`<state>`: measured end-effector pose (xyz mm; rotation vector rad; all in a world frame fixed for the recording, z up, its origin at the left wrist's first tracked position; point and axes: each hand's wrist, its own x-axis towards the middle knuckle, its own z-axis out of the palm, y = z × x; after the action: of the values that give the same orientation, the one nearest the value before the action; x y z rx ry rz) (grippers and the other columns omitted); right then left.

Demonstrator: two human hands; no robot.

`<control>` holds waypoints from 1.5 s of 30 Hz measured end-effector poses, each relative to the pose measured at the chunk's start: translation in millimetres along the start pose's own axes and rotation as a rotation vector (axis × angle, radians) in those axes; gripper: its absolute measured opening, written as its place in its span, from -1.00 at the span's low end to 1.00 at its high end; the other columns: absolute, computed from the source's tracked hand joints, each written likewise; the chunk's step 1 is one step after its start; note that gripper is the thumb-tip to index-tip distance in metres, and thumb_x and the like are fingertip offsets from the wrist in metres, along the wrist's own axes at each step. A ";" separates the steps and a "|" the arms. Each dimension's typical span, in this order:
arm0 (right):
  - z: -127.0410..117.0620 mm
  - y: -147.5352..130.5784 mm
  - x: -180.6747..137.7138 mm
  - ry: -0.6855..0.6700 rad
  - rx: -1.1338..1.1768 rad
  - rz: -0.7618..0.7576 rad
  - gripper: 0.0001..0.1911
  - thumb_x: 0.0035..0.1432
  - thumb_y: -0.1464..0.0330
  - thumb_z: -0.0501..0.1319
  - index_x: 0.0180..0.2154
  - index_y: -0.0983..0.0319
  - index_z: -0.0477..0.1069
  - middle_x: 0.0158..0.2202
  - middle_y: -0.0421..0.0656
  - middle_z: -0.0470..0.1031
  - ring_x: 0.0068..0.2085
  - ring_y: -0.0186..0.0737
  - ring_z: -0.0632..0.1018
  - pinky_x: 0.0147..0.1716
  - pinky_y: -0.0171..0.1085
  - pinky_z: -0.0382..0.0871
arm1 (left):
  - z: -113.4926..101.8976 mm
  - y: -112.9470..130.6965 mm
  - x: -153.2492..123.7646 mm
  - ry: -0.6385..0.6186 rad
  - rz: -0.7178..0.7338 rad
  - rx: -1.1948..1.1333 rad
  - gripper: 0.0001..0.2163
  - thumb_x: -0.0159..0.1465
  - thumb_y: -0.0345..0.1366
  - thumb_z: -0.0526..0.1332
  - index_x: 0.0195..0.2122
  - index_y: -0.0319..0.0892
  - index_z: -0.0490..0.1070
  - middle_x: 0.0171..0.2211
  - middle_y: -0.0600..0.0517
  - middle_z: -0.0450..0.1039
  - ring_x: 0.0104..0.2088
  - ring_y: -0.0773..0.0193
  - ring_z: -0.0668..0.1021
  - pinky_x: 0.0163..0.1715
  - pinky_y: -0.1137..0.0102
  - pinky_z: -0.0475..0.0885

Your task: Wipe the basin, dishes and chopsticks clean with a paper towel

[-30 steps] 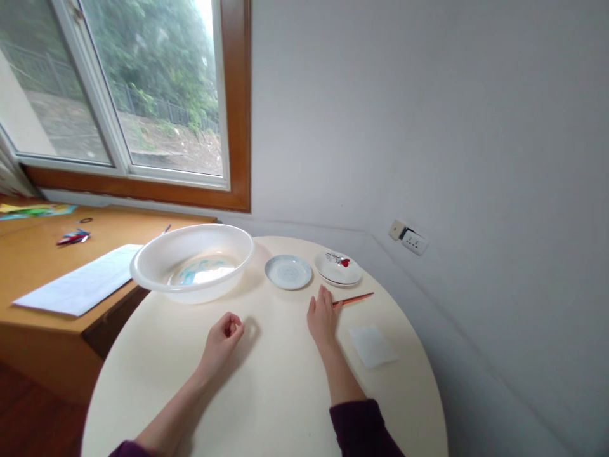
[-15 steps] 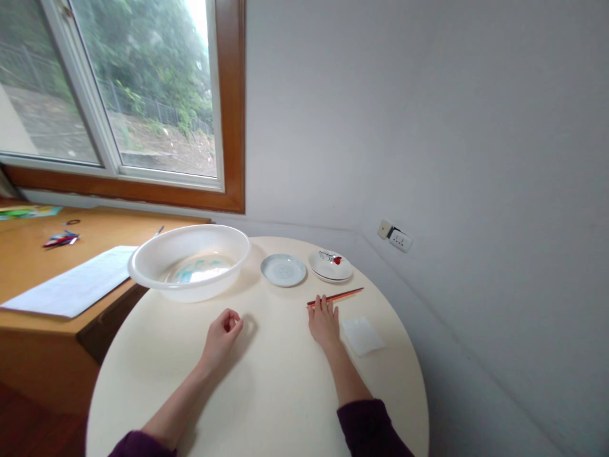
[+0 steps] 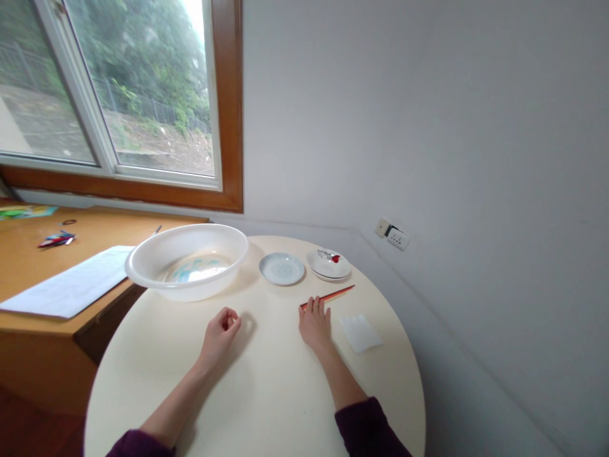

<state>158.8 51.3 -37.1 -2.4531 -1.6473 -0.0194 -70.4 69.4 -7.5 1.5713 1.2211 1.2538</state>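
Note:
My right hand (image 3: 314, 325) lies palm down on the round cream table (image 3: 266, 393), fingers stretched out, their tips touching a pair of red chopsticks (image 3: 333, 295). My left hand (image 3: 219, 333) rests on the table as a loose fist with nothing visible in it. Beyond the hands stand a large white plastic basin (image 3: 186, 259) with water, a small pale blue saucer (image 3: 281, 268) and a white dish (image 3: 328, 264) with a red mark. A white folded cloth (image 3: 360, 332) lies just right of my right hand.
A wooden desk (image 3: 42, 266) with a white sheet of paper (image 3: 71, 289) and small coloured items abuts the table on the left, under a window. A grey wall with a socket (image 3: 392, 235) closes the right side. The table's edge curves round near the cloth.
My right hand has drawn back toward me and slid left; the chopsticks have shifted left with it. The left fist has stayed put.

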 end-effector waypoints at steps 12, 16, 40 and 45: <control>-5.3 -44.5 -31.9 -0.042 0.060 -0.087 -0.38 0.28 0.23 -0.13 0.19 0.58 0.03 0.23 0.34 0.01 0.25 0.26 0.03 0.10 0.30 -0.15 | -0.4 1.6 -0.6 -0.005 0.000 -0.009 -0.76 -0.02 -0.09 0.18 -0.58 -0.17 0.26 -0.73 0.23 0.03 -0.66 0.42 0.16 -0.62 0.49 0.07; -2.8 -57.8 -40.1 -0.066 0.095 -0.128 -0.38 0.28 0.22 -0.12 0.20 0.55 0.03 0.23 0.33 -0.01 0.26 0.27 0.01 0.10 0.32 -0.20 | -0.8 1.0 0.5 -0.006 -0.009 -0.013 -0.75 -0.03 -0.08 0.18 -0.58 -0.17 0.25 -0.73 0.24 0.03 -0.66 0.42 0.16 -0.62 0.49 0.07; -3.1 36.6 41.9 -0.067 0.151 -0.580 -0.61 0.14 0.55 0.05 0.01 0.30 0.34 0.07 0.04 0.36 0.11 -0.11 0.34 0.14 -0.02 0.06 | -0.2 -0.9 2.1 -0.031 -0.026 0.003 -0.79 0.00 -0.13 0.13 -0.56 -0.17 0.23 -0.71 0.24 0.01 -0.64 0.42 0.16 -0.59 0.48 0.07; -9.1 26.0 41.6 -0.108 0.176 -0.574 -0.75 0.16 0.49 0.09 -0.13 0.25 0.42 -0.08 -0.04 0.47 -0.02 -0.16 0.44 0.08 -0.06 0.12 | 0.1 -0.7 2.1 -0.028 -0.027 0.004 -0.78 0.01 -0.12 0.13 -0.57 -0.17 0.23 -0.71 0.24 0.01 -0.64 0.42 0.15 -0.60 0.48 0.06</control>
<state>199.5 78.4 -27.2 -1.8135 -2.2338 0.1724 -70.4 71.6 -7.7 1.5653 1.2236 1.2096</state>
